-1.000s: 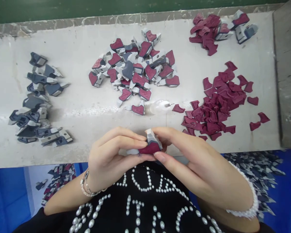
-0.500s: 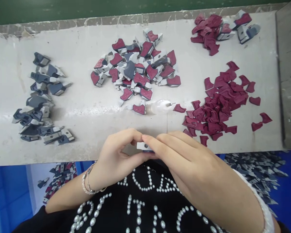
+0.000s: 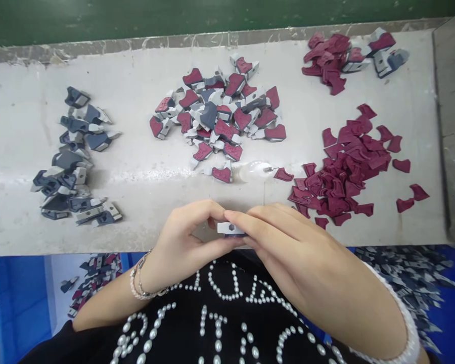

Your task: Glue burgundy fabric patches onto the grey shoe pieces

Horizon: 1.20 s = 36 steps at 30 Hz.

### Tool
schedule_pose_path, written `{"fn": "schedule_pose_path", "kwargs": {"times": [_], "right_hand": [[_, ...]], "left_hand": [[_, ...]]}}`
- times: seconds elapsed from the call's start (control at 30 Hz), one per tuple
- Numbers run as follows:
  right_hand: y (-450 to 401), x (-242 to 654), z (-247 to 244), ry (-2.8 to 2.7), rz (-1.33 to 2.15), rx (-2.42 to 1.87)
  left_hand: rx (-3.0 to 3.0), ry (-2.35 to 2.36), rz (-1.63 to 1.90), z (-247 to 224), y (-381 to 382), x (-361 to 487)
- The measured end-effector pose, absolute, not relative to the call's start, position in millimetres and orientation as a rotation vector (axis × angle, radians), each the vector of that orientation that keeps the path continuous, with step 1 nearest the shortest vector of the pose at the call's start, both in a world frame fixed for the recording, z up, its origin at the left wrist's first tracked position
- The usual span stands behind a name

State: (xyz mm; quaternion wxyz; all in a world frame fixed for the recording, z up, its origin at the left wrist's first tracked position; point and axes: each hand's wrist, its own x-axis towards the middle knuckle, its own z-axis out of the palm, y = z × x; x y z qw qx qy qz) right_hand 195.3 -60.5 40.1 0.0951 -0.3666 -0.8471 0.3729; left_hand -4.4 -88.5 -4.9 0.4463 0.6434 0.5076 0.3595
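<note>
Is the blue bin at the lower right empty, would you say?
Not empty: grey pieces lie in the blue bin; how full, I cannot tell.

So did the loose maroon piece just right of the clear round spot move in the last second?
No. The maroon piece sits just right of the clear round spot, as before; the whole view shifted.

Left hand point(image 3: 189, 247) bent in from its side, thumb and index finger reaching toward the middle; right hand point(image 3: 291, 247) angled in opposite, fingers extended, knuckles up. Fingertips meet close to the chest, both forearms slanting inward, wrists low!
</note>
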Motion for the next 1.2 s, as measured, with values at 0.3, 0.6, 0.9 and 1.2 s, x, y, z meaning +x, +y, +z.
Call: {"fn": "schedule_pose_path", "kwargs": {"times": [0.3,0.6,0.9,1.2], "right_hand": [[-67,184,45,-2.452,0.928,-1.107],[-64,188,43,-2.449,0.974,-1.091],[-62,188,40,-2.423,1.174,-1.085],[-32,223,23,-2.074,1.401,-1.404]], "left_hand": [[1.495,1.209,0.94,-3,-96,-3],[1.479,1.209,0.993,-8,-96,-1],[1.595,1.237,0.989,-8,-98,2],[1.162,1.529,0.829,-2,-45,-49]]}}
